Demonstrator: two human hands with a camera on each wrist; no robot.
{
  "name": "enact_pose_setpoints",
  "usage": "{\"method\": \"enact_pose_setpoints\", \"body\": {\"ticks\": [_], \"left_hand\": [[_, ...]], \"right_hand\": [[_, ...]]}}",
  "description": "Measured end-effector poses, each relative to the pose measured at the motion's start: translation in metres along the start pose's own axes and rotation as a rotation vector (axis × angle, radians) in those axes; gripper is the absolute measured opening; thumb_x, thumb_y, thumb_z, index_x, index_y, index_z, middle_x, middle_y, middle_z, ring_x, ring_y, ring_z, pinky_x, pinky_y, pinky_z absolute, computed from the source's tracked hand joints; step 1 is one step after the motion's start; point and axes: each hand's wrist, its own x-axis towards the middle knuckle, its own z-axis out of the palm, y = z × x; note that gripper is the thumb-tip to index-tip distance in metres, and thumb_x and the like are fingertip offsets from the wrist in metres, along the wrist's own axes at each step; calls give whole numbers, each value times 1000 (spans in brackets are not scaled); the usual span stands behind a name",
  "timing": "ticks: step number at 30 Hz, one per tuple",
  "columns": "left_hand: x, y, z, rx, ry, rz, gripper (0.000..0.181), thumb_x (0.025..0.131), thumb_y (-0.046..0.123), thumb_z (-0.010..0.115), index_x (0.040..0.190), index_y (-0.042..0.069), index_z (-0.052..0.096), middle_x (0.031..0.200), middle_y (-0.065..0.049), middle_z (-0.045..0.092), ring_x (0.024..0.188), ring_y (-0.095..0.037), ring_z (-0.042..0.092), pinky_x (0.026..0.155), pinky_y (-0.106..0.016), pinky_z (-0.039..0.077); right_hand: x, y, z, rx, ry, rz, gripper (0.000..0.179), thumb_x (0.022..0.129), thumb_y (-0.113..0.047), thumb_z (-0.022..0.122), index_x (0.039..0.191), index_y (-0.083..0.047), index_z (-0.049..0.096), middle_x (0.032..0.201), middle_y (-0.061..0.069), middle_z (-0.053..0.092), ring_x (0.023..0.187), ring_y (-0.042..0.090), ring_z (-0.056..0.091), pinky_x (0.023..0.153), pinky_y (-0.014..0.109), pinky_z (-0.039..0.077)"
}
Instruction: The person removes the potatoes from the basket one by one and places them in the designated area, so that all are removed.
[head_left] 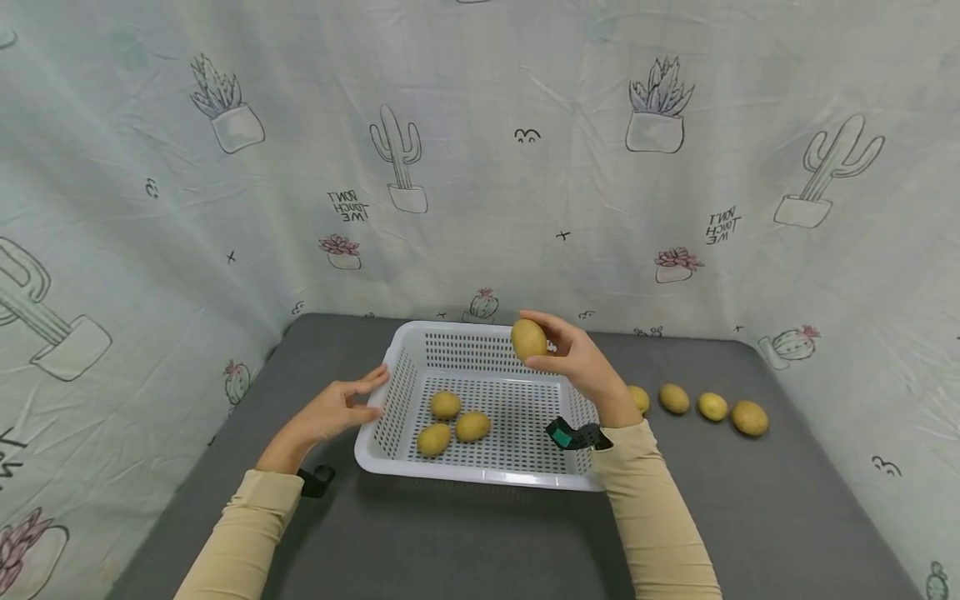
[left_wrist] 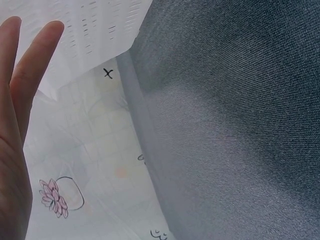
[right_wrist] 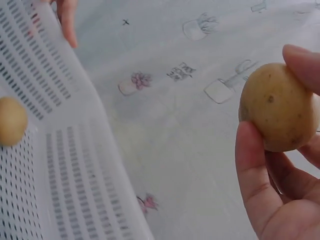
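Note:
My right hand [head_left: 581, 358] pinches a potato [head_left: 529, 341] between thumb and fingers, above the far right part of a white plastic basket [head_left: 480, 476]. Small dark spots mark that potato's skin in the right wrist view [right_wrist: 277, 107]. Three more potatoes [head_left: 472, 426] lie together on the basket's slotted floor, left of the middle. At the basket's left rim is my left hand [head_left: 330, 412], its fingers extended and the thumb apart from them. Whether its fingertips touch the rim cannot be told. The left wrist view shows its fingers [left_wrist: 37, 65] beside the basket wall.
To the basket's right, several potatoes lie in a row on the grey table [head_left: 465, 542], among them one at the far end [head_left: 750, 418]; my right forearm partly covers the nearest. A curtain [head_left: 480, 167] printed with potted cacti hangs behind and along both sides.

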Motion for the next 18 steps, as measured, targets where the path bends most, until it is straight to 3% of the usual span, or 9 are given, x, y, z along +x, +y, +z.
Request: {"method": "enact_pose_setpoints", "body": {"ticks": [4,11,18], "left_hand": [[0,0,0,-4,-4,-1,69,90,7,62,146,-5,23,157,-19,4,110,-43,59,81,-26,52],[-1,2,-3,-4,-1,0,69,91,8,62,145,-6,23,156,-21,3,109,-42,59,82,-26,52],[1,-1,-1,-3,-5,8,69,91,6,61,146,-7,22,157,-21,3,112,-44,57,82,-25,51]], "right_hand": [[-15,-6,-10,-26,22,-41,69,86,0,66,146,0,32,143,19,36,111,13,54,81,26,52],[-44,-11,-33,-49,107,-121,66,85,9,61,144,7,31,132,4,46,108,10,57,81,22,51],[-81,-6,-59,-48,220,-102,65,87,13,56,146,3,30,130,0,49,110,7,56,83,19,50]]}}
